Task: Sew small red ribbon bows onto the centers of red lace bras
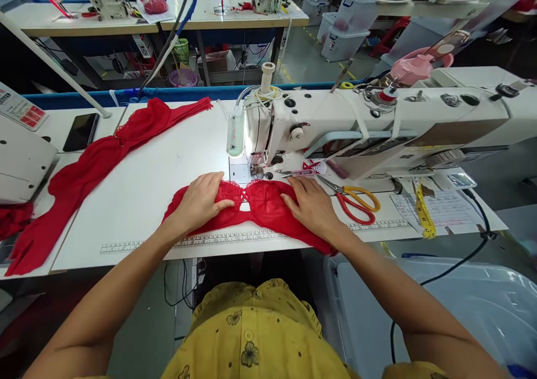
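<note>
A red lace bra (268,200) lies spread on the white sewing table, its two cups joined by a small open centre piece. On its left cup rests my left hand (201,200), flat, with the thumb held apart and pointing toward the centre. My right hand (312,208) lies flat over the outer side of the right cup, fingers stretched away from me. Just behind the bra is the needle area of a white sewing machine (335,119). Scissors (356,200) with orange and red handles lie right of my right hand.
A long string of red bra pieces (100,155) stretches across the table's left side, near a black phone (81,132). A printed ruler (235,238) runs along the front edge. At right are a yellow tape measure (424,211) and papers (455,207); below stands a clear plastic bin (419,289).
</note>
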Motion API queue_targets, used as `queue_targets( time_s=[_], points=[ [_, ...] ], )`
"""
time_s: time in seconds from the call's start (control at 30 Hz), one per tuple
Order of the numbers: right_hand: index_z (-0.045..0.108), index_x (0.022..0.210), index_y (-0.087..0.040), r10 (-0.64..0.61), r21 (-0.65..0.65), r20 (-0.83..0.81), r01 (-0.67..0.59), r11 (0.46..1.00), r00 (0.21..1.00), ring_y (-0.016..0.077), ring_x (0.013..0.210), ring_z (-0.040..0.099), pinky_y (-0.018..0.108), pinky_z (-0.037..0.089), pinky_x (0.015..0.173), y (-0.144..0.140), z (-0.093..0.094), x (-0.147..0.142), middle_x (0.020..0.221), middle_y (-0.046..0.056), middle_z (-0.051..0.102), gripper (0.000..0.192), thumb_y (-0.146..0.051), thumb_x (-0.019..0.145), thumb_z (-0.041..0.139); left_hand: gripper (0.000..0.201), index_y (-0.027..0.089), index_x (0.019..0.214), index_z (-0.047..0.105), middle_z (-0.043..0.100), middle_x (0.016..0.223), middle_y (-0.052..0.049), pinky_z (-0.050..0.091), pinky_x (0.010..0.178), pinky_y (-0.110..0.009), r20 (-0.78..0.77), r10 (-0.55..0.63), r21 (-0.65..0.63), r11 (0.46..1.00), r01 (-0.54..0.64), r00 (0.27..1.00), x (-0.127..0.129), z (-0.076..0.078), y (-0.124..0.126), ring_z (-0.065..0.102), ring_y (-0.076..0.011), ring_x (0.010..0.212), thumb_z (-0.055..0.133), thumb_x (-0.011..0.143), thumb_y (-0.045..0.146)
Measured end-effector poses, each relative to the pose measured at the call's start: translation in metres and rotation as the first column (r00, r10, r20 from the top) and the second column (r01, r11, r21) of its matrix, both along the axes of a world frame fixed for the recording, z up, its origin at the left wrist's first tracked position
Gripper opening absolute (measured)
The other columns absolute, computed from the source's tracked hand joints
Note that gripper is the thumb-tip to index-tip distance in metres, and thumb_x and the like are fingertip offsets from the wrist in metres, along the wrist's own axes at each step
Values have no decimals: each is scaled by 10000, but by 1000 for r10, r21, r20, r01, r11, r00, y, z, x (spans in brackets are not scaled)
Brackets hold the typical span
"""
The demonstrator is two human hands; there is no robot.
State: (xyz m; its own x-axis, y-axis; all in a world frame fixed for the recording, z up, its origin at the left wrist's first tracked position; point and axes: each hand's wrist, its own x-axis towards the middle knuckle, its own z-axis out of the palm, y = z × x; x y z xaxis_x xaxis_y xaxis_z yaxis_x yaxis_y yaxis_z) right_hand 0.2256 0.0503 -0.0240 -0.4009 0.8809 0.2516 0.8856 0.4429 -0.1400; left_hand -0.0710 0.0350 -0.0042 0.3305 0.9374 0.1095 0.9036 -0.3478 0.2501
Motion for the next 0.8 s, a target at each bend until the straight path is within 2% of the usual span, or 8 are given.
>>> queue_targets(
  time_s=[0.07,0.17,0.3,0.37,0.43,0.53,0.67,0.8],
  points=[
    [632,1114,-120,-16,-20,32,17,1000,999,364,1014,606,478,489,840,1,-1,1,1081,200,675,287,-314,953,497,670,150,1317,492,639,1194,-174,504,860,-431,-30,12,-78,997,-14,999,3,3,3,620,-344,1062,724,804,511],
    [628,907,-180,-56,-35,-33,55,998,998,283,808,630,376,466,690,-10,14,-6,875,121,683,197,-292,955,474,282,213,982,598,657,833,-50,443,663,-324,4,22,-141,990,-22,1000,13,9,2,609,-242,734,721,807,396],
    [596,890,-215,59,32,-369,-51,998,927,198,726,621,317,457,673,-49,51,-46,796,53,673,184,-303,979,460,175,209,677,491,541,658,13,365,648,-292,337,145,-21,989,-146,930,34,12,-4,494,-165,639,599,811,177],
    [612,989,-221,313,17,-416,-337,942,854,198,769,633,313,475,673,-71,64,-73,881,59,699,202,-373,981,480,149,203,683,490,510,661,30,353,619,-264,629,208,-72,975,-211,749,41,12,-8,463,-141,637,589,788,167],
    [619,1052,-230,517,-26,-397,-572,820,759,204,797,643,308,479,638,-84,69,-92,918,48,712,259,-455,964,526,148,198,707,506,493,664,46,350,580,-232,837,250,-191,967,-167,486,42,10,-13,441,-116,620,639,769,215],
    [633,1075,-220,501,-3,-542,-598,801,674,170,815,653,289,504,706,-81,62,-96,931,35,722,186,-317,1002,492,261,193,731,507,513,657,59,372,558,-213,932,318,-318,948,-30,172,36,5,-20,442,-94,584,744,735,304],
    [672,1016,-229,183,-47,-780,-347,937,599,156,788,643,287,512,701,-52,45,-77,890,33,702,173,-236,986,502,367,187,741,510,583,663,43,404,542,-217,925,378,-379,921,86,35,29,1,-24,508,-98,564,830,681,357],
    [693,1045,-248,110,-126,-829,-374,919,548,176,920,645,301,530,744,-34,35,-70,1001,45,695,183,-257,972,525,383,188,748,511,611,676,38,417,538,-215,916,400,-395,910,130,-20,34,0,-24,538,-99,561,844,683,367]
  ],
)
